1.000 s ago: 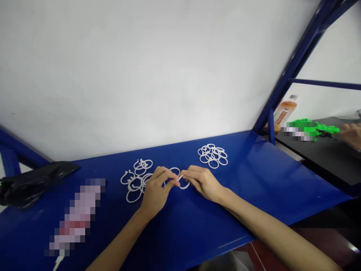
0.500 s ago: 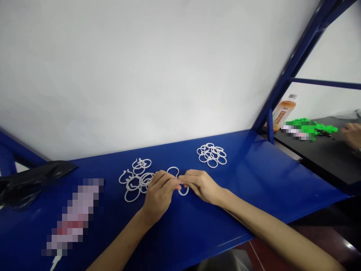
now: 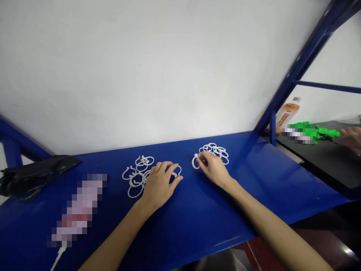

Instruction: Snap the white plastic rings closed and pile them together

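My right hand (image 3: 213, 167) pinches a white plastic ring (image 3: 194, 162) between thumb and fingers, at the near left side of a cluster of closed white rings (image 3: 222, 153). That cluster is partly hidden behind the hand. Over the right part of another pile of white rings (image 3: 135, 180) is my left hand (image 3: 162, 182), its thumb and fingers apart. Several rings in this pile have a gap with small knobbed ends. One more ring (image 3: 179, 171) shows between the left thumb and forefinger; whether they touch it I cannot tell.
The blue tabletop (image 3: 197, 226) meets a white wall behind. At left lie a black plastic bag (image 3: 36, 175) and a blurred-out object (image 3: 81, 207) with a white cable (image 3: 58, 258). On a black table at right stand an orange bottle (image 3: 287, 114), green pieces (image 3: 307, 130) and another person's hand (image 3: 351, 137).
My hands have parted. The right one has moved right and away to the far cluster with a ring in its grip. My left hand has let go and spread its fingers.
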Demonstrator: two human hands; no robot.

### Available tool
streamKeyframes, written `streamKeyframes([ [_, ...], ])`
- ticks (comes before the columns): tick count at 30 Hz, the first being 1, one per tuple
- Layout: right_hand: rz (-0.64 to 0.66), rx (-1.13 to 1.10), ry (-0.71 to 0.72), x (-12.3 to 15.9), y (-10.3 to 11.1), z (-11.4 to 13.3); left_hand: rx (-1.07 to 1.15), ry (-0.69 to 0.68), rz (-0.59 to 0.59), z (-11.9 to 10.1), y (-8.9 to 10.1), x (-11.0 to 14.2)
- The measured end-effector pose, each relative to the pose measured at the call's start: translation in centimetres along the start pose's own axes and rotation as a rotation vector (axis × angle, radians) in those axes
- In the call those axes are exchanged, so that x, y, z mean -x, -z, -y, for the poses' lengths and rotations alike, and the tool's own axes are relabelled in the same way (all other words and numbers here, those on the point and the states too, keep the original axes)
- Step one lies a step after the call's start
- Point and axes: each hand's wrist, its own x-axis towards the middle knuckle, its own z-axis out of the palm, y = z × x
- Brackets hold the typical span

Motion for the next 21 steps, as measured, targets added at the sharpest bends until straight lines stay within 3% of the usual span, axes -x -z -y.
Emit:
streamKeyframes([
  [4, -0.035, 0.271, -0.186, -1.5, 1.2, -1.9, -0.079, 0.007, 0.077, 0.7, -0.4, 0.3],
  [11, 0.007, 0.539, -0.353, -4.0, 1.0, -2.2, -0.084, -0.039, 0.025, 0.8, -0.5, 0.4],
  [17, -0.015, 0.555, -0.359, -3.2, 1.3, -2.1, -0.025, 0.008, 0.006, 0.0, -0.1, 0.2],
  [21, -0.074, 0.438, -0.22, -2.1, 1.6, -1.4, 0.017, 0.022, -0.034, -0.3, 0.1, 0.2],
])
